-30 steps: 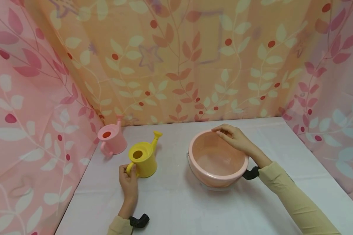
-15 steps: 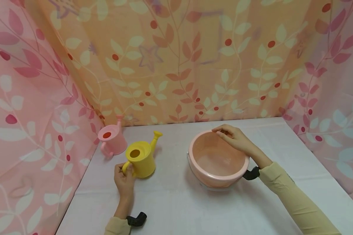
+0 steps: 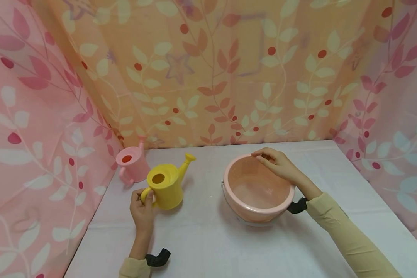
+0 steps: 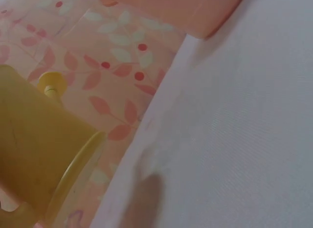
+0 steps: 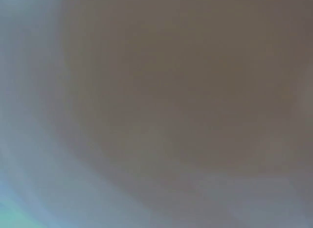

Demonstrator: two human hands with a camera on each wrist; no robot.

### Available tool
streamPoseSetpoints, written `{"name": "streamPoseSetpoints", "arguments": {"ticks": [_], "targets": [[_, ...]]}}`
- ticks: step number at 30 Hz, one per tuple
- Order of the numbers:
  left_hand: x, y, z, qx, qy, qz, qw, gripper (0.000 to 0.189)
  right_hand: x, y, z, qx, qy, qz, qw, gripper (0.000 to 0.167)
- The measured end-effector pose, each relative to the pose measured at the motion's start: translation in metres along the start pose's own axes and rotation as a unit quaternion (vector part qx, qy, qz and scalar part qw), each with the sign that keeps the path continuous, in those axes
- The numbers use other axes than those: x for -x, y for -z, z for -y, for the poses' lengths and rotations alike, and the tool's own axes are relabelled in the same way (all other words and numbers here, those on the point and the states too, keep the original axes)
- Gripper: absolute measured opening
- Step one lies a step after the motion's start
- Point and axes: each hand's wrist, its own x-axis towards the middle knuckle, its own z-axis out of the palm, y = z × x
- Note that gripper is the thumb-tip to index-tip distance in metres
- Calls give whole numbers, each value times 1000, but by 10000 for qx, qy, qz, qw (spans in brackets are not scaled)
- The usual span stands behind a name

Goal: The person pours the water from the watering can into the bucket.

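Observation:
My left hand grips the handle of a yellow watering can, whose spout points to the back right. In the left wrist view the yellow can hangs apart from the white surface, with a shadow below. My right hand holds the far right rim of a pink bucket, fingertips at the rim and thumb toward the inside. The bucket stands upright, and nothing shows inside it. Only a brownish blur fills the right wrist view.
A pink watering can stands at the back left, close behind the yellow one. White cloth covers the table. Leaf-patterned curtains enclose the back and both sides.
My left hand has moved a little left with the yellow watering can, which has come up and tipped slightly. The right hand and the bucket have stayed put.

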Motion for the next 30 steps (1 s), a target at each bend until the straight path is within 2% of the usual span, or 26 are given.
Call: {"name": "streamPoseSetpoints", "arguments": {"ticks": [7,15,23,30], "targets": [[-3,-2,-2,527,-14,253,9983,11,0,0,-1,-27,16,-9,10000,27],[-3,-12,-17,485,131,376,9980,8,-1,-1,-3,49,182,-66,9998,25],[-6,-17,-13,242,319,479,9980,9,0,-1,-4,45,182,-48,9998,28],[-5,-25,-22,185,458,614,9969,20,0,0,-2,-1,48,-8,10000,29]]}}
